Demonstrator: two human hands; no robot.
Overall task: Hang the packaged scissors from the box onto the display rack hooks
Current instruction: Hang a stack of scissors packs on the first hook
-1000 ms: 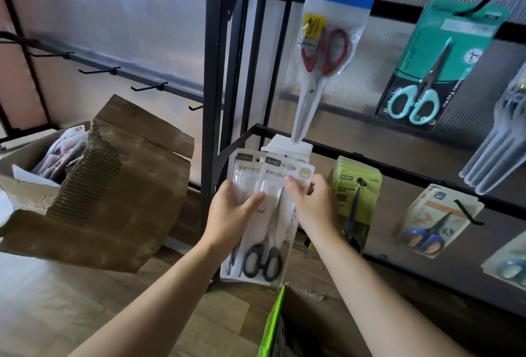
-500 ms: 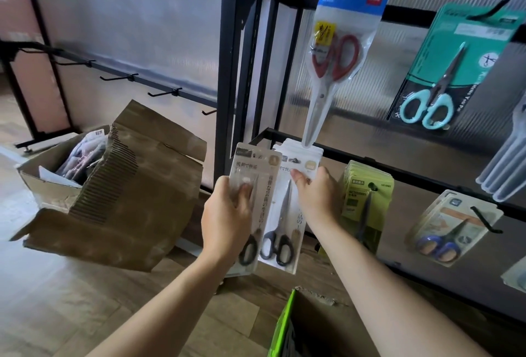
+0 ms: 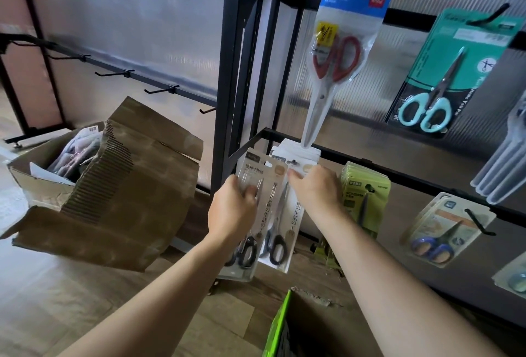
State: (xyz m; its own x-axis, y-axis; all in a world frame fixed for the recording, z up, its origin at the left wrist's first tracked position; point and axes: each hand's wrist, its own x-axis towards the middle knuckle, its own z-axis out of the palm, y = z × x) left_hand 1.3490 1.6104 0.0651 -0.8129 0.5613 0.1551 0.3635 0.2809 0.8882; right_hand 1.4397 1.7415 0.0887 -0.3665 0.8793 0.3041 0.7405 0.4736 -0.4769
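My left hand [image 3: 232, 210] grips a white pack of black-handled scissors [image 3: 250, 174] by its upper half, just left of the rack's lower-left hook. A second white pack of black-handled scissors [image 3: 280, 231] hangs beside it, and my right hand [image 3: 316, 187] pinches the top of that pack, in front of a stack of the same white packs [image 3: 299, 153] on the hook. The hook's tip shows as a dark spot near my right fingertips. The open cardboard box [image 3: 113, 194] with more packs inside sits on the floor to the left.
On the black rack [image 3: 227, 71] hang red-handled scissors [image 3: 338, 54], a teal pack [image 3: 444, 77], green packs [image 3: 364, 194] and a blue-handled pack [image 3: 444, 231]. Bare hooks [image 3: 162, 90] line the left rail. A green-edged box [image 3: 284, 325] stands below my arms.
The two packs have come apart: my left hand keeps one and has slid it slightly left, while my right hand has moved up to the top of the other at the hook.
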